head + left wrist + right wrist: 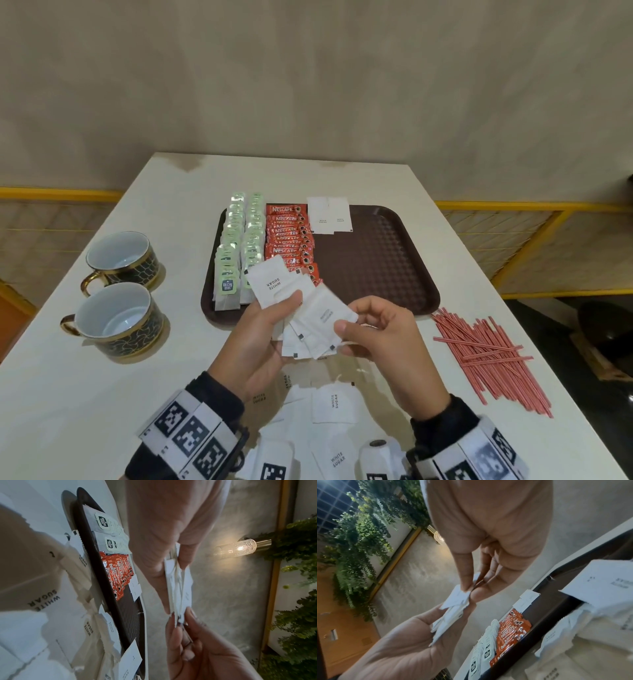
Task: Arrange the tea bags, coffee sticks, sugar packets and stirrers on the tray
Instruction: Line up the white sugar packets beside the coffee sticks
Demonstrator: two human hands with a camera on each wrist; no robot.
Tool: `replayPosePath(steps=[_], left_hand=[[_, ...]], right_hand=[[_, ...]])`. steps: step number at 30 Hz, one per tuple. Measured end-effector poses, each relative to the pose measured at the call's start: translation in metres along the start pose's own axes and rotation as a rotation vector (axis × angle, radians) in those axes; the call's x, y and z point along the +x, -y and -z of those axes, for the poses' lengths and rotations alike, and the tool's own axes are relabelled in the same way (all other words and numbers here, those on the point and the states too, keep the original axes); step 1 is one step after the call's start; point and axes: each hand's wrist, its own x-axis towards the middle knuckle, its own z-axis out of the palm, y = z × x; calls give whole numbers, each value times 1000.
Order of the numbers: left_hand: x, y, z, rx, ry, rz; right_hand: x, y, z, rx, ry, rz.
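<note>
Left hand (263, 329) grips a loose fan of white sugar packets (301, 308) just above the near edge of the brown tray (376, 260), and the right hand (383, 339) pinches one packet's corner. If that pull drags its neighbours along, I'd guess the fan spills onto the Nescafé sticks (291, 240) in the tray.

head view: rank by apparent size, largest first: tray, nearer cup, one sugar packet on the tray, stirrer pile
1. tray
2. stirrer pile, by the area it covers
3. nearer cup; it sits closer to the camera than the tray, which inflates it somewhat
4. sugar packet on the tray, clearly smallest
</note>
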Motion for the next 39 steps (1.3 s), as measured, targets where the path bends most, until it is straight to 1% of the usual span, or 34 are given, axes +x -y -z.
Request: replayPosePath(steps=[5,6,7,9,12,14,16,18,21,23,26,30,34,35,37,39], left_hand=[[9,-1,9,-25,-77,13],[10,-1,10,-32,-87,10],[12,-2,11,-34,-93,7],[14,-2,12,-13,-96,-2],[16,0,8,23,-98,-25],[17,2,4,29,-82,-41],[18,3,0,25,-70,-44],[18,3,-1,26,-46,-31],[17,4,-1,61,15,-6],[18,5,0,91,16,-4],[22,3,2,123,-7,-25],[31,-4,9,253,-115,-88],[39,-6,11,358,-188,-127],[40,-7,8,382,-192,-139],[42,-8,2,417,-186,-177],[44,-9,-6,431,-159,-203]], right_hand=[[5,6,7,241,-207,-4],[6,9,10,296,-227,-4],[7,13,13,328,-222,-7],[8,17,15,320,-163,-19],[6,18,4,195,-49,-28],[5,16,-7,96,-7,-10],[7,13,-15,-3,-15,31],[11,9,-17,-73,-51,63],[18,4,-14,-106,-116,66],[22,3,-10,-113,-103,50],[28,7,0,-93,-53,6],[41,20,24,-63,-28,-18],[54,34,32,-56,158,-89],[57,35,30,-58,183,-105],[65,36,24,-95,180,-110],[75,35,21,-158,148,-96]])
